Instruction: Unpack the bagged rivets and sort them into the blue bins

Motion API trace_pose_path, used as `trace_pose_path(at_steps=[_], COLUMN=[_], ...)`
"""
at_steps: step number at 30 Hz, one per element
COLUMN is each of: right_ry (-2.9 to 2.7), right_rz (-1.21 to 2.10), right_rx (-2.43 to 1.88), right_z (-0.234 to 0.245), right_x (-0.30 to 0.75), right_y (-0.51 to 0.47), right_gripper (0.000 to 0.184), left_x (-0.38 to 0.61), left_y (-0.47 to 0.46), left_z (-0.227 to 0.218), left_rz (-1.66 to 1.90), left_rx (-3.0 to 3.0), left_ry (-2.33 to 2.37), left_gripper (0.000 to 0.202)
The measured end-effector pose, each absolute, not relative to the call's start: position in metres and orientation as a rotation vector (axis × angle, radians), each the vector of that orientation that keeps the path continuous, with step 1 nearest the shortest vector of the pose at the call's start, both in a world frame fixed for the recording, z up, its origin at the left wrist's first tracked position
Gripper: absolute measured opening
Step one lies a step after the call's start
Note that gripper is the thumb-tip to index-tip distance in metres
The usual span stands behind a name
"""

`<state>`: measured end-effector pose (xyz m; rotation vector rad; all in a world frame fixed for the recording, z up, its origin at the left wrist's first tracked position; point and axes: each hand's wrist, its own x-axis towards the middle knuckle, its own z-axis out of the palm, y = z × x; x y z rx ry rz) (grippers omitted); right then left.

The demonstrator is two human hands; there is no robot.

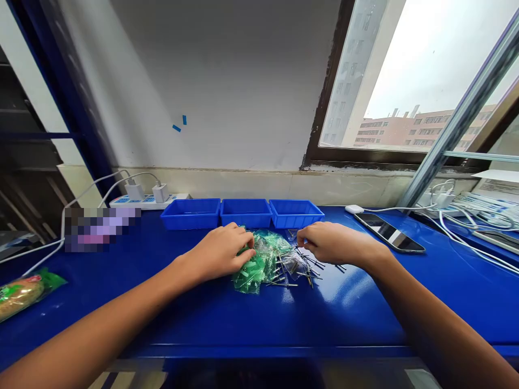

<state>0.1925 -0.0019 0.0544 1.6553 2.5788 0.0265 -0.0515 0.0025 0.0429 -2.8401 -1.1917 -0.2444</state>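
Observation:
A pile of crinkled green plastic bags (252, 274) lies at the middle of the blue table. At its left edge my left hand (221, 251) is closed, thumb and fingers curled around some of the green plastic. Thin metal pins that look like blind rivets (286, 284) are scattered to the right of the bags, with a small clear plastic bag (295, 262) among them. Over the right side of these pins is my right hand (328, 242), fingers pinched together. Its fingertips point down and left, and what they hold, if anything, is too small to make out.
Three blue bins (190, 214) stand in a row behind the pile. A phone (389, 232) and white charging cables (466, 237) lie on the right. At the left are a power strip (176, 200), a blurred patch and a wrapped bread (24, 294). The table's front edge (259, 351) is near.

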Motion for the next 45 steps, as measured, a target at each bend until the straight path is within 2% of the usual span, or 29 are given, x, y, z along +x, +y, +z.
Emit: trace_pose_path(at_steps=[7,14,19,25,29,40,45], right_ry=[2.559,2.657,2.633,2.569,2.652,2.498,2.588], right_rz=[-0.107,-0.203,-0.199,-0.202,-0.063,-0.09,-0.268], right_rx=[1.525,1.46,1.543,1.611,1.651,1.457,1.374], right_z=[0.046,0.046,0.054,0.063,0.069,0.062,0.053], right_x=[0.191,0.18,0.189,0.197,0.195,0.182,0.179], right_y=[0.008,0.007,0.006,0.0,-0.007,-0.033,-0.021], right_gripper=[0.021,0.03,0.014,0.012,0.011,0.019,0.021], left_x=[-0.052,-0.051,-0.051,-0.05,-0.05,-0.052,-0.052], left_y=[0.002,0.003,0.001,0.001,0.002,0.002,0.002], left_z=[0.043,0.042,0.044,0.045,0.043,0.043,0.043], left_rz=[-0.221,-0.216,-0.188,-0.165,-0.158,-0.165,-0.164], left_rx=[-2.839,-2.841,-2.834,-2.83,-2.831,-2.839,-2.835], left_ry=[-1.16,-1.139,-1.156,-1.162,-1.157,-1.1,-1.097], left_gripper=[0.019,0.02,0.02,0.02,0.021,0.023,0.022])
